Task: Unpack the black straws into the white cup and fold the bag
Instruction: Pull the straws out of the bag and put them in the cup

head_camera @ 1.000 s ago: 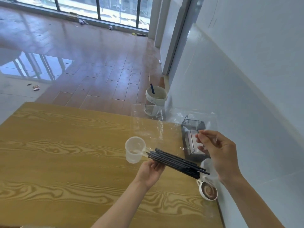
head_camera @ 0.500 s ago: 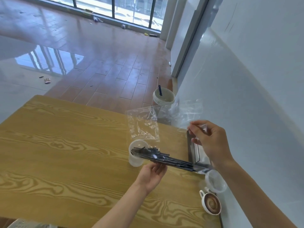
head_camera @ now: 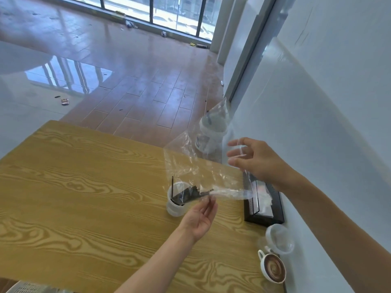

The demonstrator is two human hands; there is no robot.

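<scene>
The white cup (head_camera: 175,206) stands on the wooden table (head_camera: 84,187). The black straws (head_camera: 186,195) lean into it; one straw stands upright at the cup's left rim, the others tilt out to the right. My left hand (head_camera: 201,216) is palm up just right of the cup, fingertips at the straws' ends and the bag's lower edge; whether it grips is unclear. My right hand (head_camera: 254,159) pinches the upper right edge of the clear plastic bag (head_camera: 190,161), which hangs crumpled above the cup.
A black rectangular holder (head_camera: 264,206) sits by the white wall. Nearer me are a clear lidded cup (head_camera: 279,237) and a latte cup (head_camera: 273,269). A white bucket (head_camera: 209,134) stands on the floor beyond the table's far edge.
The straws slid left out of the bag and now lean in the cup. My right hand lifted the bag up and away. My left hand opened under the straws' ends.
</scene>
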